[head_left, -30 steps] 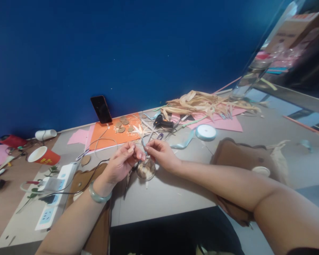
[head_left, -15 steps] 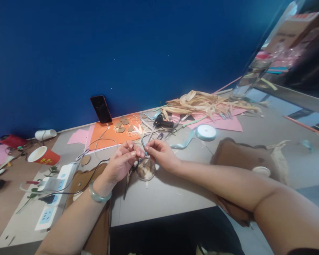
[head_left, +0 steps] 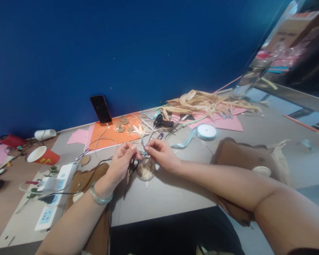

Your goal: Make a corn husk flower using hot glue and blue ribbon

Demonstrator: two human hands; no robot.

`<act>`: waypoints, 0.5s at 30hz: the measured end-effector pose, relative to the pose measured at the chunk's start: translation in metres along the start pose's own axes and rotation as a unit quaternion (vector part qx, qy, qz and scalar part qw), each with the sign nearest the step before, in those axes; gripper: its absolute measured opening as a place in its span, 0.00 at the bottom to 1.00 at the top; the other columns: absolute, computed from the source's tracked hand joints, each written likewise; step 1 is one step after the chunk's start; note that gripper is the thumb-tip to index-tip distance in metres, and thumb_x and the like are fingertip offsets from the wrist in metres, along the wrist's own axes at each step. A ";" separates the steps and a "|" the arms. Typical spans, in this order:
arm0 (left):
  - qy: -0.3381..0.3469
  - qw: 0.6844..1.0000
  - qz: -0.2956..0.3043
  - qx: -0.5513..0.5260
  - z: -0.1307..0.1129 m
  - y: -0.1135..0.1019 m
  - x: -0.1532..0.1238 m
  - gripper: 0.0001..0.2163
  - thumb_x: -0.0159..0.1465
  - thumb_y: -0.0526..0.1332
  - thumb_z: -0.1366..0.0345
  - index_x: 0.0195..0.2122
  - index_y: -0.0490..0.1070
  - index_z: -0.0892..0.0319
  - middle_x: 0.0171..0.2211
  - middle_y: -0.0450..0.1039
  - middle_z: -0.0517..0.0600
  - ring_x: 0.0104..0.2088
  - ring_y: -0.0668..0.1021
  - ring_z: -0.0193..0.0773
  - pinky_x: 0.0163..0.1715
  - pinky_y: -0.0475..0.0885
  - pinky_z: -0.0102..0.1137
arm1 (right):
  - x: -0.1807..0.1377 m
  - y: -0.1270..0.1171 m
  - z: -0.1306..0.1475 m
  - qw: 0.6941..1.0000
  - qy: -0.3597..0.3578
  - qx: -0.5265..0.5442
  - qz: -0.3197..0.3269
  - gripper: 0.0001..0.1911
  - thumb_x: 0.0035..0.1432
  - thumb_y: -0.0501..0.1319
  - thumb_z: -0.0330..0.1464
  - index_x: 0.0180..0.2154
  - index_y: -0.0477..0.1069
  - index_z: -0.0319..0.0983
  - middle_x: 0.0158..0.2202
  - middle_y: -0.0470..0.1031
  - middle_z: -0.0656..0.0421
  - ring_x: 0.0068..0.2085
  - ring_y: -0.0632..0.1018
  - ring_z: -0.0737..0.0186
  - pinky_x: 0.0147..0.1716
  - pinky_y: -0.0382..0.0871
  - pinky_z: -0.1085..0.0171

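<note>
Pinched between the thumb and fingers of my right hand is a small corn husk flower, its pale pointed petals upward and its stem bluish. My left hand is closed just to the left, with a gap between the two hands. A short bit of thin blue ribbon shows in that gap and runs toward the left fingertips, which partly hide it. Below the hands stands a clear round container with pale scraps inside. Dark-handled scissors lie against its left side.
Behind the hands are a black glue gun, a ribbon roll and a heap of dried corn husks. A phone leans on the blue wall. To the left are a power strip and a tipped paper cup.
My left hand has drawn slightly left, away from the right hand, and its fingers have curled in more. The right hand and the flower have hardly moved.
</note>
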State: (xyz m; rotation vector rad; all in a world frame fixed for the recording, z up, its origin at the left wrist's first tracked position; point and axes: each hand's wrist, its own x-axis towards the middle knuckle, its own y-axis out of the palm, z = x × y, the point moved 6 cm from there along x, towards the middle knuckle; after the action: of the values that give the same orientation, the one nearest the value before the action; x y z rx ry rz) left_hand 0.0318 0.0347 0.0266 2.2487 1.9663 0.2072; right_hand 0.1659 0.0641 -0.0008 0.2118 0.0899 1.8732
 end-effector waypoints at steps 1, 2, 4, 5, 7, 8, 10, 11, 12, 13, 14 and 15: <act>0.001 1.000 -0.006 0.011 0.000 -0.001 0.000 0.14 0.61 0.63 0.56 0.26 0.64 0.59 0.21 0.69 0.45 0.26 0.73 0.33 0.33 0.67 0.29 | 0.000 0.000 0.000 1.000 0.001 -0.001 0.000 0.13 0.51 0.66 0.40 0.30 0.68 0.37 0.22 0.67 0.65 0.18 0.66 0.74 0.16 0.60 0.71; -0.001 1.000 -0.013 0.020 0.000 -0.003 0.000 0.15 0.60 0.63 0.55 0.25 0.64 0.59 0.20 0.69 0.45 0.25 0.72 0.32 0.32 0.67 0.29 | -0.001 0.000 0.000 1.000 0.003 -0.001 0.000 0.14 0.51 0.66 0.40 0.30 0.68 0.37 0.22 0.67 0.65 0.18 0.67 0.74 0.16 0.60 0.71; -0.008 0.999 -0.026 0.041 0.002 -0.006 0.001 0.16 0.59 0.64 0.53 0.24 0.65 0.59 0.20 0.69 0.45 0.24 0.71 0.31 0.30 0.67 0.28 | -0.001 0.001 -0.001 1.000 0.007 -0.002 0.002 0.14 0.51 0.66 0.41 0.30 0.68 0.37 0.21 0.67 0.65 0.17 0.67 0.73 0.16 0.60 0.71; -0.010 0.998 -0.028 0.052 0.002 -0.007 0.001 0.17 0.59 0.64 0.53 0.23 0.65 0.60 0.19 0.69 0.45 0.23 0.71 0.31 0.29 0.66 0.28 | -0.001 0.001 -0.001 1.000 0.009 -0.004 0.002 0.14 0.51 0.66 0.41 0.30 0.68 0.37 0.21 0.67 0.65 0.17 0.67 0.73 0.16 0.60 0.71; -0.012 0.997 -0.028 0.076 0.004 -0.009 0.001 0.19 0.60 0.62 0.52 0.20 0.66 0.60 0.19 0.68 0.46 0.23 0.70 0.30 0.29 0.67 0.28 | -0.001 0.001 -0.001 1.000 0.010 -0.008 0.003 0.14 0.51 0.66 0.41 0.30 0.69 0.37 0.21 0.67 0.65 0.17 0.67 0.73 0.16 0.60 0.71; -0.014 0.996 -0.030 0.084 0.005 -0.010 0.001 0.19 0.60 0.62 0.52 0.20 0.66 0.61 0.19 0.68 0.46 0.23 0.70 0.30 0.30 0.67 0.28 | -0.001 0.000 -0.001 1.000 0.009 -0.010 0.002 0.14 0.51 0.66 0.41 0.29 0.68 0.37 0.21 0.67 0.65 0.17 0.67 0.73 0.16 0.60 0.71; -0.019 0.995 -0.042 0.089 0.008 -0.011 0.002 0.14 0.58 0.65 0.55 0.24 0.70 0.61 0.21 0.70 0.46 0.24 0.71 0.30 0.30 0.68 0.28 | -0.001 0.000 -0.001 1.000 0.009 -0.010 0.002 0.14 0.50 0.66 0.41 0.29 0.68 0.37 0.20 0.67 0.65 0.17 0.67 0.73 0.16 0.60 0.71; -0.018 0.995 -0.049 0.086 0.008 -0.011 0.002 0.11 0.56 0.67 0.58 0.28 0.72 0.60 0.24 0.72 0.46 0.26 0.72 0.30 0.31 0.68 0.27 | -0.001 0.000 -0.001 1.000 0.010 -0.009 0.003 0.14 0.50 0.66 0.40 0.29 0.69 0.37 0.20 0.67 0.66 0.17 0.67 0.73 0.16 0.61 0.71; -0.015 0.995 -0.054 0.081 0.009 -0.011 0.002 0.11 0.53 0.70 0.61 0.32 0.73 0.60 0.27 0.73 0.45 0.27 0.73 0.30 0.32 0.69 0.27 | -0.001 0.000 -0.001 1.000 0.011 -0.009 0.004 0.14 0.50 0.67 0.40 0.29 0.69 0.36 0.20 0.67 0.65 0.17 0.67 0.73 0.16 0.61 0.71; -0.008 0.995 -0.055 0.077 0.009 -0.010 0.002 0.13 0.51 0.71 0.63 0.35 0.73 0.59 0.29 0.74 0.46 0.29 0.74 0.31 0.33 0.69 0.27 | -0.001 0.001 -0.001 1.000 0.011 -0.009 0.005 0.14 0.50 0.67 0.40 0.29 0.69 0.36 0.20 0.68 0.65 0.17 0.67 0.73 0.16 0.62 0.71; -0.001 0.996 -0.052 0.076 0.009 -0.009 0.002 0.14 0.50 0.72 0.64 0.35 0.73 0.59 0.31 0.74 0.46 0.31 0.75 0.32 0.35 0.70 0.27 | -0.002 0.001 -0.001 1.000 0.010 -0.010 0.008 0.14 0.50 0.67 0.40 0.29 0.69 0.36 0.21 0.68 0.65 0.18 0.67 0.73 0.17 0.62 0.71; 0.004 0.996 -0.049 0.076 0.009 -0.008 0.002 0.14 0.49 0.72 0.64 0.35 0.73 0.59 0.31 0.74 0.46 0.32 0.75 0.32 0.35 0.70 0.27 | -0.002 0.002 -0.001 1.000 0.009 -0.011 0.011 0.14 0.49 0.67 0.41 0.28 0.69 0.36 0.21 0.69 0.65 0.18 0.67 0.73 0.17 0.63 0.71</act>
State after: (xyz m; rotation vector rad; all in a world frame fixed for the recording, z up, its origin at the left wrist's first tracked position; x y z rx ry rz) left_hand 0.0261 0.0374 0.0160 2.2353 2.1587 0.0561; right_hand 0.1647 0.0617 -0.0016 0.1810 0.0807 1.8972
